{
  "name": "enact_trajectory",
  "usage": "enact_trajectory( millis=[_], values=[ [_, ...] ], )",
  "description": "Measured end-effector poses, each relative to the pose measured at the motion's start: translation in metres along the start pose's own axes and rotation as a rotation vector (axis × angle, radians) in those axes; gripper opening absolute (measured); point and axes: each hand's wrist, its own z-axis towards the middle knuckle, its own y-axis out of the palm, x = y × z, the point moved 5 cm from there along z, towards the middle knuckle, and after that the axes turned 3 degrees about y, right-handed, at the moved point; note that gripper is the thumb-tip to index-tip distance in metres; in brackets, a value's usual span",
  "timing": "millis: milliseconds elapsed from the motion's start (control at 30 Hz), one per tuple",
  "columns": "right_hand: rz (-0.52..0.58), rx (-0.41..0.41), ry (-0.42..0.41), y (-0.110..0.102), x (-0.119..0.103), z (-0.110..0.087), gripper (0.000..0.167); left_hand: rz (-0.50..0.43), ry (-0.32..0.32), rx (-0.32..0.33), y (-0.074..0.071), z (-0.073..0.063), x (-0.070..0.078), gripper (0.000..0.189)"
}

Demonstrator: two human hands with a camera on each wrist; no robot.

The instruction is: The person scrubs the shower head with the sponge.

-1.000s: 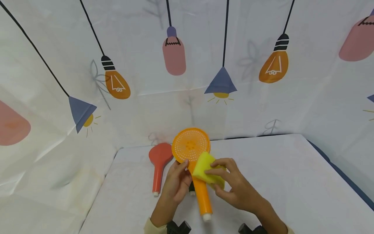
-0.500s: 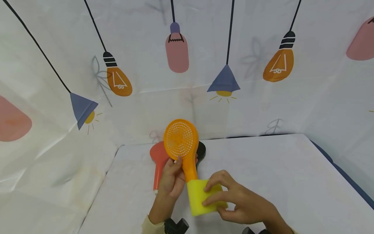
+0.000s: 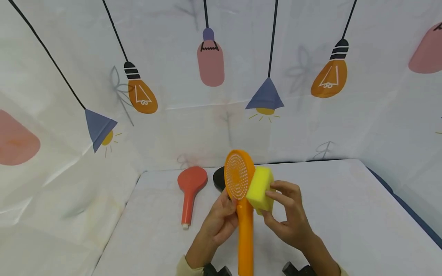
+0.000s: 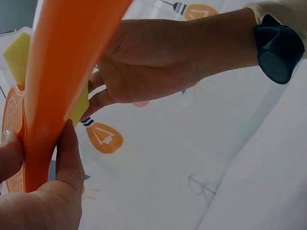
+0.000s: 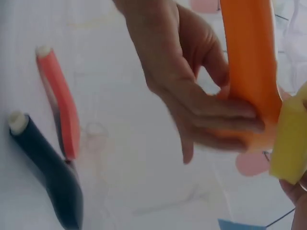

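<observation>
An orange shower head (image 3: 246, 230) with a round face of small holes is held up over the table, handle downward. My left hand (image 3: 221, 220) grips it at the neck, thumb in front and fingers behind, as the right wrist view shows. A yellow sponge (image 3: 259, 188) is pinched between the thumb and fingers of my right hand (image 3: 290, 214). The sponge lies against the right side of the shower head near its face. In the left wrist view the orange handle (image 4: 72, 72) hides part of the sponge (image 4: 18, 55).
A red shower head (image 3: 191, 188) lies on the white table (image 3: 345, 214), left of my hands. Behind the orange one lies a black shower head (image 3: 218, 178), partly hidden. A white sheet (image 3: 193, 126) printed with lamps and bulbs hangs behind the table.
The sponge went down to the handle, then back up to the side of the head. My left hand has moved right and turned the shower head, so its face points more to the left.
</observation>
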Motion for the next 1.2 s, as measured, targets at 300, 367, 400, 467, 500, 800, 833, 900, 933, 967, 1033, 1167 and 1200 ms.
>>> enact_trajectory(
  millis=[300, 367, 400, 467, 500, 800, 833, 900, 933, 967, 1033, 1167, 1200],
  values=[
    [0.159, -0.431, 0.166, 0.02, -0.005, -0.011, 0.05, 0.034, 0.111, 0.203, -0.016, -0.005, 0.026, 0.057],
    [0.193, -0.561, 0.172, 0.019, -0.008, -0.013, 0.065, 0.01, 0.16, 0.17, -0.016, -0.006, 0.036, 0.056],
    [0.215, -0.61, 0.157, 0.017, -0.01, -0.014, 0.065, 0.0, 0.185, 0.142, -0.015, -0.007, 0.04, 0.053],
    [0.259, -0.685, 0.122, 0.015, -0.013, -0.016, 0.065, -0.019, 0.227, 0.087, -0.013, -0.008, 0.047, 0.05],
    [0.28, -0.701, 0.11, 0.014, -0.014, -0.016, 0.064, -0.027, 0.241, 0.068, -0.012, -0.009, 0.049, 0.049],
    [0.285, -0.493, 0.013, 0.015, -0.012, -0.011, 0.036, 0.018, 0.187, -0.063, 0.007, -0.007, 0.04, 0.055],
    [0.28, -0.46, -0.002, 0.015, -0.011, -0.011, 0.033, 0.02, 0.177, -0.077, 0.009, -0.006, 0.037, 0.057],
    [0.273, -0.402, -0.013, 0.016, -0.01, -0.011, 0.031, 0.014, 0.156, -0.096, 0.011, -0.005, 0.031, 0.061],
    [0.269, -0.375, -0.007, 0.017, -0.008, -0.01, 0.032, 0.017, 0.148, -0.102, 0.012, -0.005, 0.028, 0.063],
    [0.259, -0.35, 0.005, 0.017, -0.007, -0.01, 0.033, 0.02, 0.14, -0.094, 0.012, -0.005, 0.025, 0.064],
    [0.213, -0.302, 0.049, 0.018, -0.004, -0.01, 0.035, 0.032, 0.117, -0.073, 0.012, -0.006, 0.019, 0.061],
    [0.113, -0.222, 0.172, 0.015, 0.002, -0.007, 0.045, 0.072, 0.055, -0.044, 0.014, -0.008, 0.012, 0.048],
    [0.097, -0.204, 0.195, 0.014, 0.004, -0.006, 0.046, 0.078, 0.038, -0.051, 0.015, -0.009, 0.011, 0.045]
  ],
)
